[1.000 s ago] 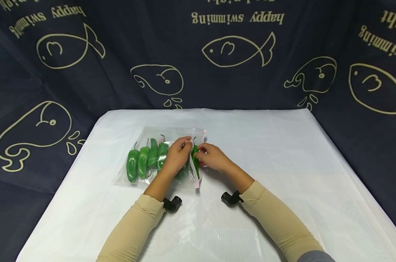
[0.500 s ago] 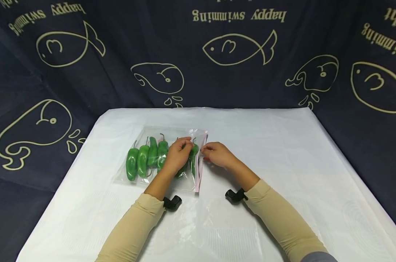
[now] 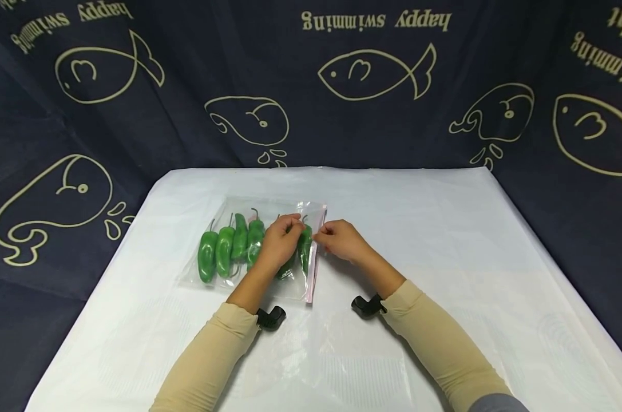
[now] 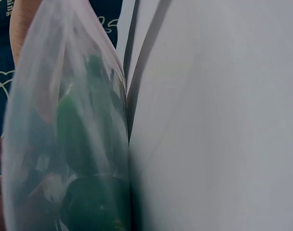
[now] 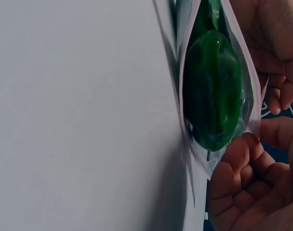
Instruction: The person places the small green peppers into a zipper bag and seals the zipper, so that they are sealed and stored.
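A clear zip bag (image 3: 309,289) with a pink-edged mouth lies on the table, holding several green peppers (image 3: 206,256). My left hand (image 3: 281,240) is over the bag near its mouth, its fingers holding the upper film. At the mouth's edge, my right hand (image 3: 344,241) pinches the pink rim between thumb and finger. The right wrist view shows the mouth gaping, with one pepper (image 5: 214,91) just inside and the right hand (image 5: 255,178) at the rim. Film and peppers fill the left of the left wrist view, where the left hand's grip is mostly hidden.
A white sheet (image 3: 419,229) covers the table, and a dark curtain (image 3: 290,68) with fish and whale drawings hangs behind it. Black wrist cameras (image 3: 271,319) sit beneath both wrists.
The right hand let go of the last pepper, which now lies inside the bag mouth. It moved right, then came back slightly to the rim. The left hand stayed nearly still.
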Motion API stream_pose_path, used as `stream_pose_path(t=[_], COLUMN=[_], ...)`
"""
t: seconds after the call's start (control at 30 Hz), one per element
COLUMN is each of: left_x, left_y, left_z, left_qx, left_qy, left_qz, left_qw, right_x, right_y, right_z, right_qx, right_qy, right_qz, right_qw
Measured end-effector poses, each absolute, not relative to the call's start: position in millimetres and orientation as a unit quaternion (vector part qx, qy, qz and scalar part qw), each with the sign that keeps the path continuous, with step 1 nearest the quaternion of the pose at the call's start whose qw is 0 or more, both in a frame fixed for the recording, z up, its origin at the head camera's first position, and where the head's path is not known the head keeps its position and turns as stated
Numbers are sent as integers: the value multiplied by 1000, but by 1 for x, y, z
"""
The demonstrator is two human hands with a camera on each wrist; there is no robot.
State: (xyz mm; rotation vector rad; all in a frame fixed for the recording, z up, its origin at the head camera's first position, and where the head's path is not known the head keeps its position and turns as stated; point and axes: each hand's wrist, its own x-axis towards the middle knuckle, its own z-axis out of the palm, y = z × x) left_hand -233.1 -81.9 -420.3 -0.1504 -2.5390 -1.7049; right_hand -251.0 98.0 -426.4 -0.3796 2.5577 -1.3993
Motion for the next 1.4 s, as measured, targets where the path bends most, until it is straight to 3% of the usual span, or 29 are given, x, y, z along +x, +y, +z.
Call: stream_pose_path(t=[0.83, 1.13, 1.4], left_x=[-231, -223, -210], left_y=[-85, -120, -172], left_z=[-421, -398, -401], left_qx=[-60, -77, -79], left_qy=[-819, -849, -881], left_qz=[-568, -518, -465], left_qw=[52, 68, 46], right_x=[-250, -253, -254], right_y=[100, 103, 110], right_z=[-434, -435, -435], right_qx=[-110, -111, -80], right_qy=[874, 870, 867], right_qz=[-451, -459, -472], right_qw=[145, 142, 136])
